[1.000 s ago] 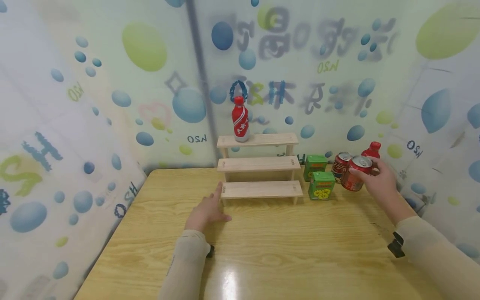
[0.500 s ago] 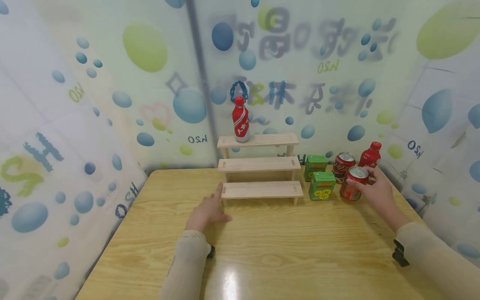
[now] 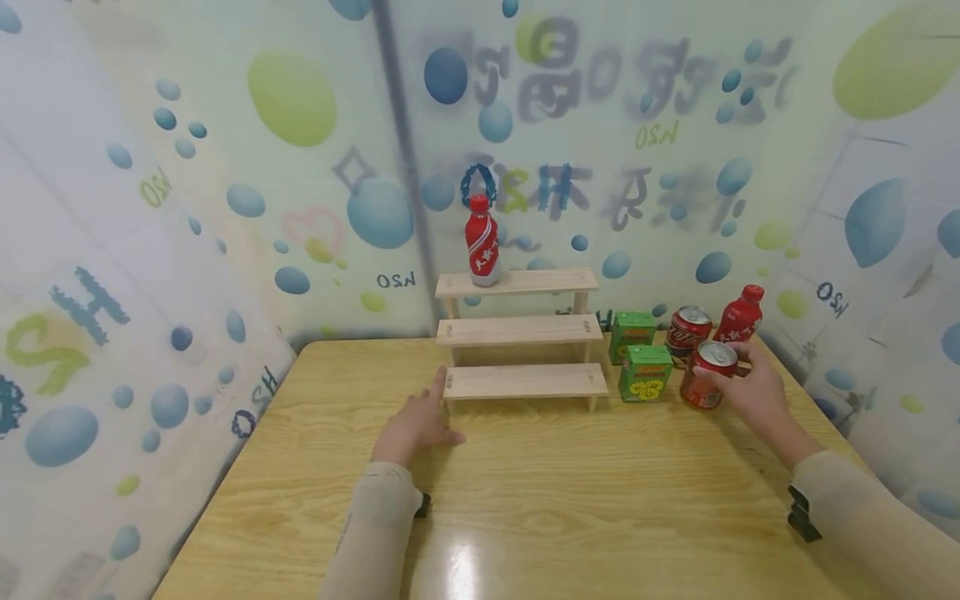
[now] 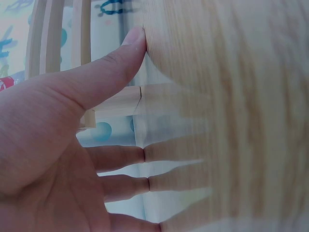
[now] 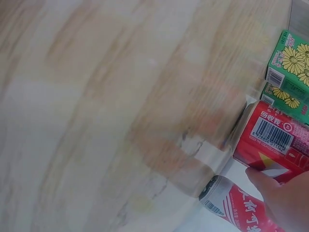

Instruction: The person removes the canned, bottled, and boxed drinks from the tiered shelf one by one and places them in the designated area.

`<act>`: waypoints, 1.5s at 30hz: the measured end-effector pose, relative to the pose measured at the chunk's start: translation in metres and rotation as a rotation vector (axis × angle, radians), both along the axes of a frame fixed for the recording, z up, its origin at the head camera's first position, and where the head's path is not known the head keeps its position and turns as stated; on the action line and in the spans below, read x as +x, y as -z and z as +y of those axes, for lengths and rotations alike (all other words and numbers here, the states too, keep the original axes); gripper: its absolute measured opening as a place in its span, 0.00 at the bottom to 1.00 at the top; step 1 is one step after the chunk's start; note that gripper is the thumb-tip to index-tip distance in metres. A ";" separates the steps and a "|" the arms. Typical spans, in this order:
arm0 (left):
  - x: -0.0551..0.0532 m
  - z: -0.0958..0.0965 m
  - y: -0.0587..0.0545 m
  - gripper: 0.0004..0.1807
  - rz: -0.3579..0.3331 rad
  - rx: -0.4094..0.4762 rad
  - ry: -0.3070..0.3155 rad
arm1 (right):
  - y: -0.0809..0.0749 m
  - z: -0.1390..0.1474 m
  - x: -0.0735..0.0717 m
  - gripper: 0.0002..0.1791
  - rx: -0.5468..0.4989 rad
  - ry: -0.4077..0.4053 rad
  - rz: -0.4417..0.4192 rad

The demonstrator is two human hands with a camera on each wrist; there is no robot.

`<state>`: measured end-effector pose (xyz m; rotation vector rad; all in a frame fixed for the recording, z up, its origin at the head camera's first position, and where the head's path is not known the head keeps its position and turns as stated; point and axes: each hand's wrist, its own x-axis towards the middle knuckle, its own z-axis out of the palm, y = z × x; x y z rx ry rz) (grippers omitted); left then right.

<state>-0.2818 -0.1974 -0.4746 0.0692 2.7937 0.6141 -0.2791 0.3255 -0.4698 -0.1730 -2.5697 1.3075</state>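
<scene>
My right hand [image 3: 756, 390] holds a red soda can [image 3: 705, 379] upright at the table's right side, thumb on its near left. In the right wrist view the barcode side of the can [image 5: 270, 137] shows, its base at or close to the tabletop. My left hand [image 3: 414, 421] rests fingertips down on the table, beside the left end of a three-step wooden rack [image 3: 525, 382]. Its fingers are straight and spread, as the left wrist view of the hand [image 4: 63, 130] shows, and hold nothing. On the rack's top step stands a red bottle [image 3: 482, 243].
Two green drink boxes [image 3: 645, 375] stand right of the rack, one behind the other. Behind the held can are a darker red can [image 3: 687, 327] and a second red bottle [image 3: 741, 315]. A printed curtain [image 3: 300, 208] encloses the wooden table [image 3: 540, 500].
My right hand has brought the can down and toward me, away from the other can and the bottle, which now show more. My left hand has stayed in place.
</scene>
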 end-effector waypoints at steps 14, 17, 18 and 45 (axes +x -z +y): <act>0.001 -0.002 0.002 0.72 0.011 -0.001 0.007 | 0.001 -0.004 0.000 0.48 -0.010 0.012 -0.017; 0.000 -0.001 0.002 0.72 0.011 -0.008 0.011 | 0.003 -0.004 0.000 0.49 -0.019 0.016 -0.031; 0.000 -0.001 0.002 0.73 0.010 -0.010 0.012 | 0.003 -0.003 0.000 0.49 -0.021 0.016 -0.037; 0.002 0.002 -0.001 0.72 0.006 -0.012 -0.001 | -0.006 0.006 -0.006 0.53 0.029 -0.069 -0.046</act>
